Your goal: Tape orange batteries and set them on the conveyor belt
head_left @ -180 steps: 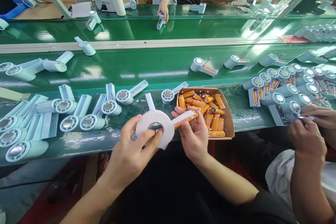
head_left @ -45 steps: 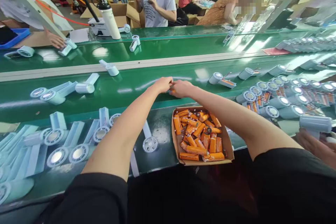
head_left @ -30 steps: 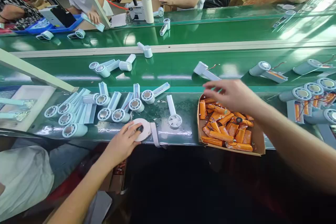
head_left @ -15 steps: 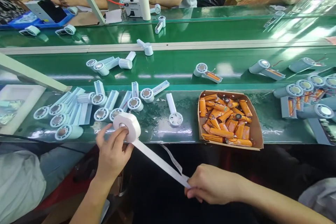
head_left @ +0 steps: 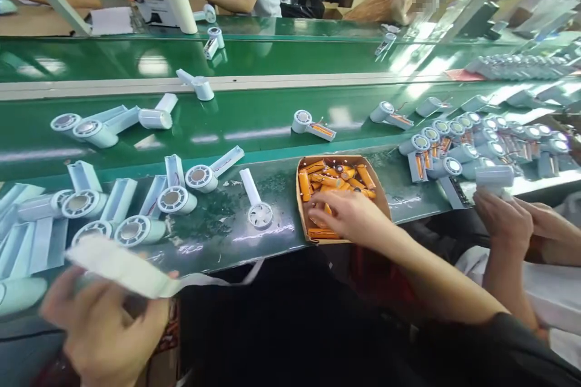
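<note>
At the lower left, my left hand [head_left: 106,320], blurred by motion, is closed on a roll of white tape [head_left: 122,266]. A loose strip of the tape trails to the right past the table edge. My right hand [head_left: 347,214] reaches into a cardboard box [head_left: 385,208] of orange wrapped batteries [head_left: 365,175]. Its fingers are apart and bent over the batteries; the fingertips are partly hidden, and I cannot tell whether they touch one. Between my hands, a pale blue handheld fan part [head_left: 260,214] with a handle lies on the green table.
Several fan housings [head_left: 177,199] crowd the table's left side. Others with orange batteries [head_left: 454,127] are bunched at the right. More lie on the green conveyor belt [head_left: 249,112]. At the right, a co-worker's hands [head_left: 503,217] hold a fan housing. People sit across the line.
My right hand has let go of the tape's end and moved up into the battery box. My left hand with the roll has moved left and down. The view has swung right.
</note>
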